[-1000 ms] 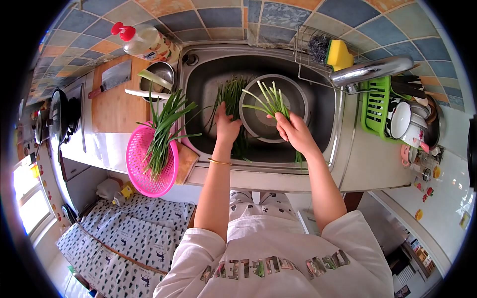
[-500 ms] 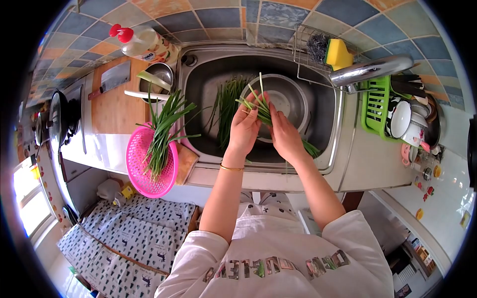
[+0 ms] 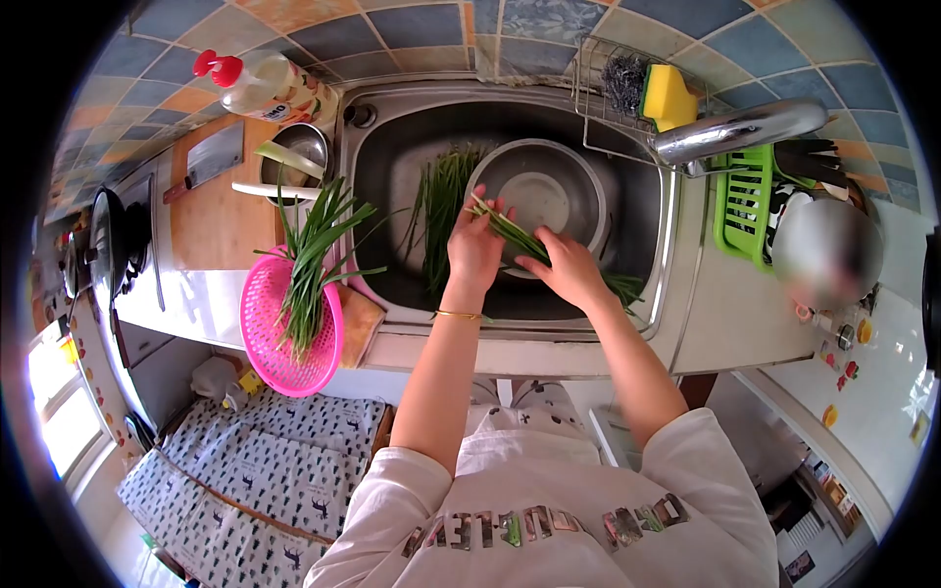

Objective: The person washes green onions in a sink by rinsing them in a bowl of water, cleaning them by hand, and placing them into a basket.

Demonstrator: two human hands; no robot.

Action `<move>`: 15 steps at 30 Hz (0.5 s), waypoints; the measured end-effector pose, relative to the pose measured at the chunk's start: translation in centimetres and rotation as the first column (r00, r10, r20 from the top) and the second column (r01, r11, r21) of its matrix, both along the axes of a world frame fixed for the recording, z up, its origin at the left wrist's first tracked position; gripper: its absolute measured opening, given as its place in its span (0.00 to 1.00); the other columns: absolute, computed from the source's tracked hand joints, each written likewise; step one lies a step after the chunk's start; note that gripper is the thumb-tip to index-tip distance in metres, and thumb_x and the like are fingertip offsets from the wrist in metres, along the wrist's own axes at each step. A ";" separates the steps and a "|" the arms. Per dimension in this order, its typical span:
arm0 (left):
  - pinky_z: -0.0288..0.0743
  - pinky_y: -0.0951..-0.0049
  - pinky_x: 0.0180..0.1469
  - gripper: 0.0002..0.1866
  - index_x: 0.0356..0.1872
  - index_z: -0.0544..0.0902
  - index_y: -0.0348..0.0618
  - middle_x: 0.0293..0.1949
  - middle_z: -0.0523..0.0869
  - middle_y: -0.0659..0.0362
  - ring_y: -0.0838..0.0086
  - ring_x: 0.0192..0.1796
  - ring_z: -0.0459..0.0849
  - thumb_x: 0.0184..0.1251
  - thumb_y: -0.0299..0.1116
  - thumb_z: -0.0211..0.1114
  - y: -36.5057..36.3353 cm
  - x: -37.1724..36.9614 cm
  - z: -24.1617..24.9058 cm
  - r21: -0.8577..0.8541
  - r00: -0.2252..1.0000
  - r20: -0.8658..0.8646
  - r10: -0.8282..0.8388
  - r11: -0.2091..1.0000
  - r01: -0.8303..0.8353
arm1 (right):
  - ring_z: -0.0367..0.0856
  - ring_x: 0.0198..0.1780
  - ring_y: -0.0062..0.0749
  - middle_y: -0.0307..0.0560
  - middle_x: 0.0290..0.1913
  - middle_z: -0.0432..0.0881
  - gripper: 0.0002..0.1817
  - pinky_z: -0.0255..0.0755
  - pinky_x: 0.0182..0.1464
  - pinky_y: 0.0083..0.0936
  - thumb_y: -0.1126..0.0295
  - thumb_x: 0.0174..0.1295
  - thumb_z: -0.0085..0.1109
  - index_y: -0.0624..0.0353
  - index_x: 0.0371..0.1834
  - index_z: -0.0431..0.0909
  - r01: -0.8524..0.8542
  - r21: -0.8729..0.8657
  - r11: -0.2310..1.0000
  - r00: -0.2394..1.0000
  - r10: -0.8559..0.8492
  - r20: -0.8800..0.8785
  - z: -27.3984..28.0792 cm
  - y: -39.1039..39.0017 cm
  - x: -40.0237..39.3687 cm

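A small bunch of garlic chives (image 3: 509, 230) stretches between my two hands over the sink (image 3: 397, 157). My left hand (image 3: 474, 253), a gold bangle at its wrist, has its fingers closed round the pale stem ends. Fingers of my right hand (image 3: 569, 270) are wrapped round the green part, and leaf tips hang out beyond its far side. Behind the hands, a round metal basin (image 3: 594, 186) stands in the sink. More chives (image 3: 443, 216) lie on the sink floor left of the basin. A pink colander (image 3: 257, 328) with chives (image 3: 312, 279) sits at the counter edge.
On the left are a cutting board (image 3: 211, 235), a cleaver (image 3: 216, 155), a small metal bowl (image 3: 312, 142) with pale stalks, and a red-capped bottle (image 3: 279, 88). A faucet (image 3: 740, 130), wire rack with yellow sponge (image 3: 670, 98), and green dish basket (image 3: 742, 211) stand right.
My right hand has shifted right and a little down along the chives. The bunch, earlier pointing up and fanned out, now slants down to the right. The view has shifted slightly.
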State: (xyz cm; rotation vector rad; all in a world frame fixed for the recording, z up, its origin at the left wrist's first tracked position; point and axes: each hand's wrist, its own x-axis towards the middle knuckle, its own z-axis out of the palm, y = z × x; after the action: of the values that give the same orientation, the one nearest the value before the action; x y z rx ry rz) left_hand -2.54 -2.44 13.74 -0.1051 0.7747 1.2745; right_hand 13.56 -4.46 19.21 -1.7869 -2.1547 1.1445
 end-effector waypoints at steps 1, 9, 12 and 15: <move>0.58 0.56 0.71 0.20 0.65 0.65 0.39 0.59 0.74 0.54 0.64 0.65 0.69 0.72 0.22 0.44 -0.2 0.2 -1.0 -0.052 1.000 0.006 -0.022 0.998 0.022 | 0.80 0.37 0.59 0.57 0.36 0.82 0.19 0.73 0.36 0.48 0.59 0.63 0.59 0.58 0.49 0.67 0.018 0.002 1.000 1.000 -0.018 0.004 -1.0 0.0 0.3; 0.52 0.56 0.73 0.34 0.74 0.47 0.39 0.69 0.61 0.47 0.60 0.72 0.60 0.69 0.23 0.48 -1.3 0.8 -4.3 -0.371 0.936 -0.177 -0.304 0.902 0.223 | 0.80 0.45 0.55 0.61 0.46 0.78 0.25 0.76 0.40 0.46 0.64 0.62 0.58 0.54 0.60 0.61 0.097 0.156 0.983 0.980 -0.121 0.157 -12.3 3.5 3.3; 0.51 0.57 0.73 0.34 0.75 0.46 0.39 0.70 0.59 0.46 0.59 0.73 0.59 0.69 0.22 0.48 -1.9 0.3 -4.2 -0.347 0.922 -0.182 -0.343 0.899 0.266 | 0.78 0.51 0.54 0.60 0.54 0.72 0.30 0.77 0.44 0.45 0.65 0.60 0.58 0.54 0.65 0.58 0.130 0.202 0.971 0.951 -0.180 0.252 -14.3 4.2 1.7; 0.51 0.57 0.73 0.34 0.74 0.48 0.38 0.71 0.59 0.46 0.59 0.73 0.58 0.69 0.22 0.47 -2.3 0.0 -4.1 -0.356 0.918 -0.187 -0.350 0.895 0.269 | 0.80 0.48 0.60 0.63 0.56 0.72 0.30 0.77 0.44 0.49 0.66 0.59 0.57 0.56 0.64 0.57 -0.025 0.141 0.990 0.954 -0.019 0.299 -17.0 3.4 -0.2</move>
State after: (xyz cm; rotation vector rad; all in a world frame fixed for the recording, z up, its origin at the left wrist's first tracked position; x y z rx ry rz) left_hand -2.50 -4.70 9.66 -0.0823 1.1668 0.8527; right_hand 13.39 -1.03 2.18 -2.0006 -2.3306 0.7336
